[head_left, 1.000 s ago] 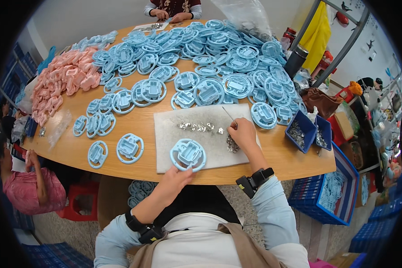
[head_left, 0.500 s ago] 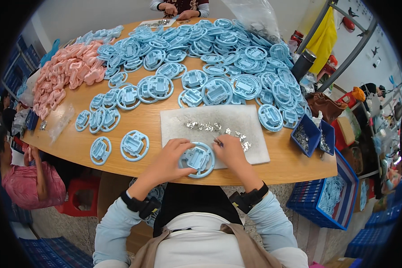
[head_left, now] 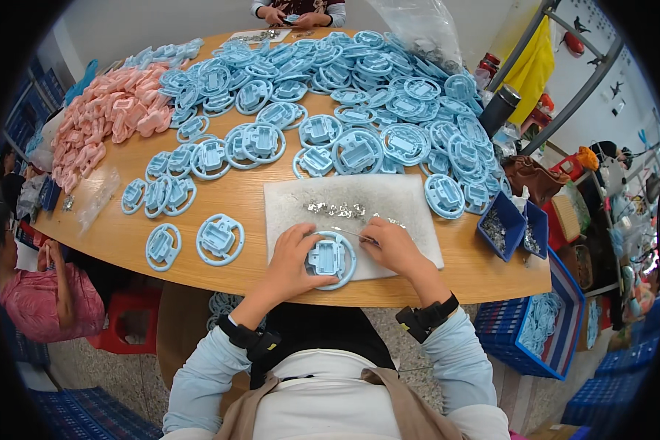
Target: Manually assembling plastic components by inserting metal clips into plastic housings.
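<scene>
My left hand is closed around the left rim of a light blue plastic toy steering wheel, which lies near the table's front edge with its boxy centre facing up. Pinched in my right hand is a thin metal tool that looks like tweezers; its tip points left, above the wheel's upper rim. Both rest over a white foam pad. Small shiny metal pieces form a row on the pad, and more lie partly hidden behind my right hand.
Two loose blue wheels lie to the left. A large heap of blue wheels and a pile of pink parts fill the far side. Blue bins stand at the right edge. Another person's hands work across the table.
My right hand has moved right, and the thin tool now shows sideways over the wheel's top. The wheel and my left hand have shifted slightly right. The person opposite has lifted a blue part.
</scene>
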A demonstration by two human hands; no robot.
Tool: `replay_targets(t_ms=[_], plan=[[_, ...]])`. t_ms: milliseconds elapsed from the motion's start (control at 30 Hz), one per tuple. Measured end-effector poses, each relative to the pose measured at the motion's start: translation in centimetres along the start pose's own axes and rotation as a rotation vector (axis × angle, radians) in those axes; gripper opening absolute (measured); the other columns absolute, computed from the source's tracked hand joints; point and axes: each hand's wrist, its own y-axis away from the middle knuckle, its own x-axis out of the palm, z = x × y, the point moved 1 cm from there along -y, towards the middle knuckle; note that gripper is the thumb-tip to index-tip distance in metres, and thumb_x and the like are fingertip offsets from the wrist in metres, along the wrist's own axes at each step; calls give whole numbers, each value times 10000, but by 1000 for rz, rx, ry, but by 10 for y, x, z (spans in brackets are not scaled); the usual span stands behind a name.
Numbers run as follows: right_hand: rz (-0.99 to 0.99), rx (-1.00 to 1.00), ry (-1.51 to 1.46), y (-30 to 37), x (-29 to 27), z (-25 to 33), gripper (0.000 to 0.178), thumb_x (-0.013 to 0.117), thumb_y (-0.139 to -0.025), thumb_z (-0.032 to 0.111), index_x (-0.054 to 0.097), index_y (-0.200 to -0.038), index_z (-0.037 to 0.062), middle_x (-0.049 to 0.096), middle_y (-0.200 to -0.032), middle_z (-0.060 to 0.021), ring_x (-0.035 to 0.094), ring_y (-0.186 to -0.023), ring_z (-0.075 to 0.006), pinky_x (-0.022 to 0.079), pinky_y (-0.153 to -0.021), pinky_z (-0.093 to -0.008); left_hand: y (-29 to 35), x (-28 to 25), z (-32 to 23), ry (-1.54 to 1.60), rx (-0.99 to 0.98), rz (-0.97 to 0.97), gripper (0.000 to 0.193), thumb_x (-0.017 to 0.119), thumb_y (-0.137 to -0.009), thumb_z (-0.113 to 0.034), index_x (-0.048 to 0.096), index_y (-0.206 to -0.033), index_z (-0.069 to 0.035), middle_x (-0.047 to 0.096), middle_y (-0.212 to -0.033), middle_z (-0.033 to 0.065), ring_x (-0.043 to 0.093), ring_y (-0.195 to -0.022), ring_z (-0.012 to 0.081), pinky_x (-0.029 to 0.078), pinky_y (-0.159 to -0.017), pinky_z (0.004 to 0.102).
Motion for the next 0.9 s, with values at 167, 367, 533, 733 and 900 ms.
replay_targets(t_ms=[167,367,533,733,900], plan=[[-58,130,-236,-4,-1,6,96,657,-723,61,658,-814,29,620,-764,-116,605,-676,-244,476,-624,-334,1,0,2,2,3,-16,713,850,-545,-378,581,-1125,-63,471,-1261,149,411,-1210,341,325,-1021,432],[-173,93,-462,-13,30,40,89,659,-742,63,654,-811,6,614,-725,-105,577,-600,-183,444,-553,-287,0,1,1,31,-12,-17,738,843,-545,-397,575,-1139,-53,465,-1263,161,408,-1206,353,318,-1021,440],[-254,-45,-393,-18,48,38,77,656,-751,24,641,-825,12,588,-742,-89,547,-598,-184,415,-528,-286,0,1,1,41,-16,-24,742,840,-540,-402,575,-1136,-49,465,-1260,167,408,-1204,354,315,-1020,440],[-278,-134,-208,-11,56,43,144,634,-776,23,623,-919,43,585,-870,-100,605,-708,-282,475,-584,-347,0,2,1,27,-32,-20,714,843,-537,-381,577,-1116,-58,475,-1252,158,423,-1188,349,325,-1011,437],[-270,-101,-57,-5,61,47,216,641,-761,46,605,-971,77,566,-934,-86,620,-706,-296,505,-574,-370,2,4,2,21,-17,-61,684,847,-534,-348,582,-1096,-64,491,-1247,146,442,-1176,343,335,-1007,431]])
